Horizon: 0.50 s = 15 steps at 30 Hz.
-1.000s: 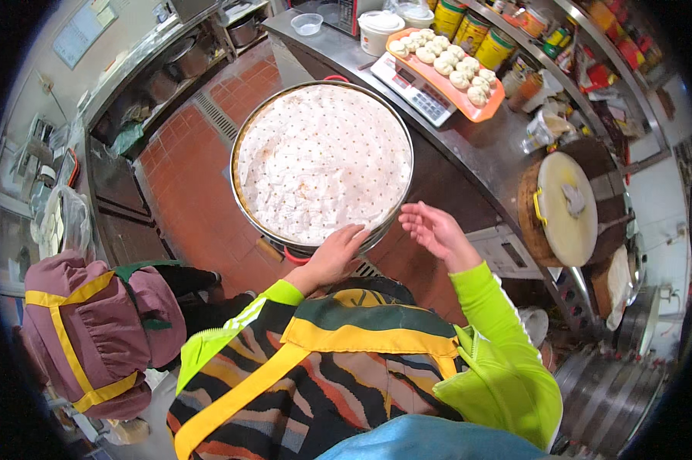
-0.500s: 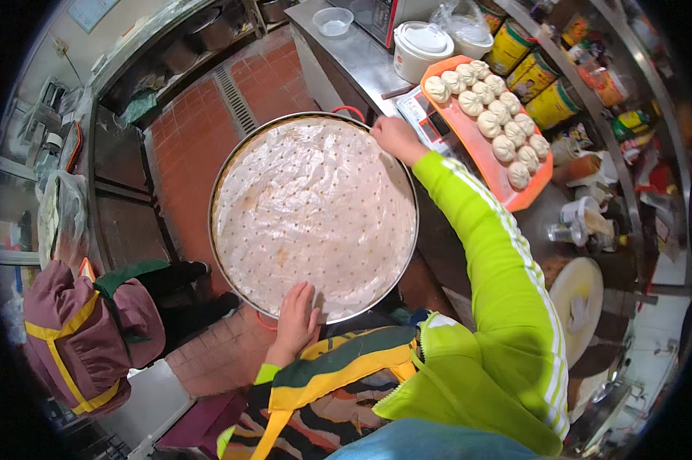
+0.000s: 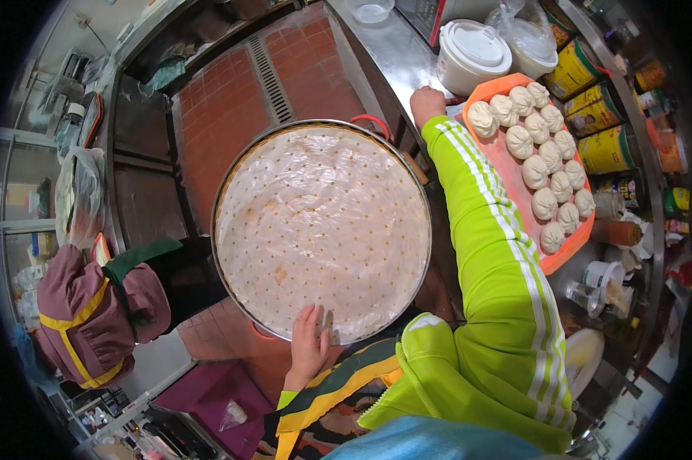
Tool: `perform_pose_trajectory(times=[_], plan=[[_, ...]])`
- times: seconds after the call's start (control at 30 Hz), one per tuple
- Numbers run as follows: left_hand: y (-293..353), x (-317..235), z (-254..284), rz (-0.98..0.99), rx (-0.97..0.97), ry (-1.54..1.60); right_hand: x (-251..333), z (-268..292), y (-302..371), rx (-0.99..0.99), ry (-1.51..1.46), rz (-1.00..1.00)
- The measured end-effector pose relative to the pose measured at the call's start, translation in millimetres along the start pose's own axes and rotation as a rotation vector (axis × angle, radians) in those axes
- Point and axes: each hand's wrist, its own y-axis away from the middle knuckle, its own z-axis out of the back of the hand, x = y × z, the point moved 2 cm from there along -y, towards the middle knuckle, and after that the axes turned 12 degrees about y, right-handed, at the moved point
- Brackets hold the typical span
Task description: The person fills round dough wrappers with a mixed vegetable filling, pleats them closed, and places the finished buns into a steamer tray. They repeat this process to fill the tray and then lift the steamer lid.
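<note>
A large round steamer tray point(image 3: 315, 238), lined with a pale, shiny perforated sheet, is in front of me. My left hand point(image 3: 308, 343) rests at its near rim, fingers stretched out over the liner. My right hand point(image 3: 428, 104) is away from the tray, at the counter's edge beside a dark stick-like handle point(image 3: 455, 101). Its fingers are curled, and what they hold, if anything, is hidden. To the right of my right sleeve, an orange tray point(image 3: 542, 257) carries several pleated buns point(image 3: 535, 172) in rows.
White lidded tubs point(image 3: 475, 57) stand on the steel counter point(image 3: 396, 50) behind the buns. Yellow cans point(image 3: 605, 149) line the right shelf. At left, another person in a mauve top point(image 3: 85, 314) stands near the cabinets. A floor drain point(image 3: 269, 80) crosses the red tiles.
My right hand has left the steamer tray's far right rim and moved right and away to the counter edge. My left hand stays at the near rim. The view has shifted.
</note>
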Motion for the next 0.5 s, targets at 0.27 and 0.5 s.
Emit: perform_pose_trajectory(times=[0.27, 0.5], plan=[[35, 3, 6, -0.028, -0.04, 0.04, 25, 99, 20, -0.415, -0.303, 0.091], [137, 31, 66, -0.091, -0.162, 0.065, 78, 239, 144, 0.164, -1.984, 0.258]])
